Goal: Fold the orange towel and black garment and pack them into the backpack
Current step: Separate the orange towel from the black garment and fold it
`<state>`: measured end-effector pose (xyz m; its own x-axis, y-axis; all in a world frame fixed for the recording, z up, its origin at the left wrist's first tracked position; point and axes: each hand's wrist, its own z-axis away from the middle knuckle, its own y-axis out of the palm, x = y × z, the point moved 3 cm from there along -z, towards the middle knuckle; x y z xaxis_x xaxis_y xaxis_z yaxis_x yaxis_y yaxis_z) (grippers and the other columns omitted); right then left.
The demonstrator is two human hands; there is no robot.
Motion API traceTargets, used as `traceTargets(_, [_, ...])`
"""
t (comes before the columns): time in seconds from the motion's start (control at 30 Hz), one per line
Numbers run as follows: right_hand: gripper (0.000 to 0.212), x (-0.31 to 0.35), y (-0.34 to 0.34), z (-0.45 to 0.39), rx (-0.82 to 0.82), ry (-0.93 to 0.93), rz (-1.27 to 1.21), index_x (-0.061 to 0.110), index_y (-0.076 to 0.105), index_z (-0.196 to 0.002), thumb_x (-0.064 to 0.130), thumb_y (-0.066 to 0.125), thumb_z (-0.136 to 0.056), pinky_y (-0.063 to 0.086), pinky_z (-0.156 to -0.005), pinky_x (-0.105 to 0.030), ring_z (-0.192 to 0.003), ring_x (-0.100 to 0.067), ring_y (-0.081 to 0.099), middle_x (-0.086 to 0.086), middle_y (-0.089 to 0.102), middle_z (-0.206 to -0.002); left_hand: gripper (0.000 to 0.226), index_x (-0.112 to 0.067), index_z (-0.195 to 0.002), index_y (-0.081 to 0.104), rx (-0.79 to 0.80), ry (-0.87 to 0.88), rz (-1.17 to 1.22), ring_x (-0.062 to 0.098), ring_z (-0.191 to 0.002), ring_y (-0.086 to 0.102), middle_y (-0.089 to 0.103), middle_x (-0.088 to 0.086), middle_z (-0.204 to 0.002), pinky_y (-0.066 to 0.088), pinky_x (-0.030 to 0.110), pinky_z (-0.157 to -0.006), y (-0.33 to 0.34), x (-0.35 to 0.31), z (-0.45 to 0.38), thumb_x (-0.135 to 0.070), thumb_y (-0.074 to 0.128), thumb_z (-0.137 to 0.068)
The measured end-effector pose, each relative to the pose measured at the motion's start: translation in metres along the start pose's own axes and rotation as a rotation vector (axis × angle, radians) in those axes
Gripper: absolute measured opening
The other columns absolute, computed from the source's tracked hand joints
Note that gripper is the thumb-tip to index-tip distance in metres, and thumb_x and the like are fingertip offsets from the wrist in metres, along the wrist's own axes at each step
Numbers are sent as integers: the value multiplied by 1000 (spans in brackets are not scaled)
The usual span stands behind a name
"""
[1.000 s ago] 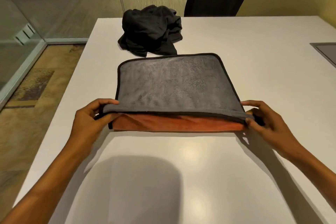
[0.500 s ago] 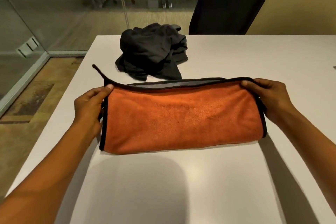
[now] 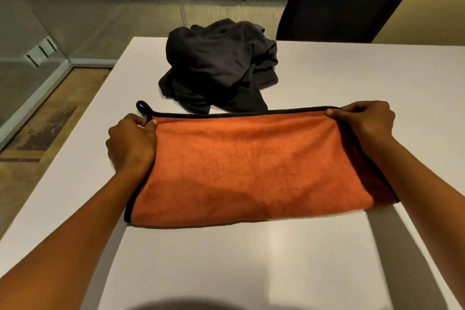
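Orange towel now folded orange-side up, both hands pinching far corners

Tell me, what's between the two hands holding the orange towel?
In the head view, the orange towel stretches flat between the left hand and the right hand, its black-trimmed far edge running from one to the other.

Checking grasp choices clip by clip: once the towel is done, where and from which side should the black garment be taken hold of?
The black garment lies crumpled in a heap beyond the orange towel. Probably best pinched at the loose flap trailing from its near edge, coming from the near side over the towel: that flat part is closest and likely lets the heap shake open. No collar or hem can be told.
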<state>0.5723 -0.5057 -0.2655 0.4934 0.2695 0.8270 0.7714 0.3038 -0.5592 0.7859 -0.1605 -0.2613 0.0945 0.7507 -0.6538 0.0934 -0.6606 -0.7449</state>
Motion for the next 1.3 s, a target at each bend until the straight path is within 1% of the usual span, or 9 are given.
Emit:
traceTargets(0.17, [46,6,1,-1,-3,-54,273,16,69,-103,46,79,-69,48,-86,-38,-100,-28,62,-11,68,-103,37,-9,-123,47,-5,130,-133,40,-110,51,52,18,-123,39,48,-91,-2,0,9,-31,53,-94])
traceTargets(0.27, [53,29,16,20,-33,-319,511,12,53,-130,34,66,-84,38,-98,-42,-122,-36,45,-18,53,-127,47,-9,-128,43,-45,397,-33,37,-119,42,40,18,-130,35,49,-97,-6,-16,32,-32,56,-89])
traceTargets(0.37, [59,60,54,77,137,-570,578,12,30,-147,40,40,-95,18,-117,-43,-143,-29,21,-15,30,-152,75,-19,-141,33,228,570,-13,27,-139,25,24,10,-151,24,46,-113,10,-28,68,-61,49,-81])
traceTargets(0.47, [69,78,95,134,426,-680,557,12,11,-152,45,17,-92,-3,-120,-37,-148,-19,-2,-7,7,-160,110,-27,-150,10,437,651,-237,15,-145,-9,-7,-1,-159,-7,40,-116,28,-16,90,-93,10,-62])
traceTargets(0.53, [74,76,113,156,531,-727,586,12,8,-152,51,10,-89,-6,-120,-37,-148,-17,-4,-7,3,-161,115,-31,-149,-2,484,696,-373,9,-141,-21,-17,-5,-157,-15,37,-115,28,-3,92,-93,-13,-53])
traceTargets(0.7, [99,51,105,145,492,-678,738,16,3,-152,75,-5,-74,-5,-119,-44,-147,-17,-7,-2,-2,-161,113,-37,-148,-4,463,681,-418,9,-143,-15,-15,-11,-156,-13,42,-117,12,12,96,-98,1,-52])
traceTargets(0.93, [98,12,49,106,374,-517,875,22,-3,-152,80,-9,-73,-6,-118,-49,-147,-16,-9,2,-6,-160,117,-31,-150,1,432,697,-407,11,-144,-12,-11,-10,-157,-12,41,-117,2,19,98,-97,8,-54])
traceTargets(1.1, [98,-9,23,85,260,-391,856,18,6,-152,79,-4,-77,-1,-117,-52,-148,-16,-4,1,2,-161,114,-28,-150,3,409,720,-422,13,-145,-7,-8,-7,-158,-9,43,-117,4,20,99,-95,6,-58])
traceTargets(1.3, [91,-11,21,85,271,-377,797,16,9,-152,76,9,-84,6,-117,-51,-148,-22,-2,-2,5,-161,107,-29,-150,2,393,707,-389,12,-146,-7,-8,-8,-158,-10,42,-117,5,19,101,-91,4,-63])
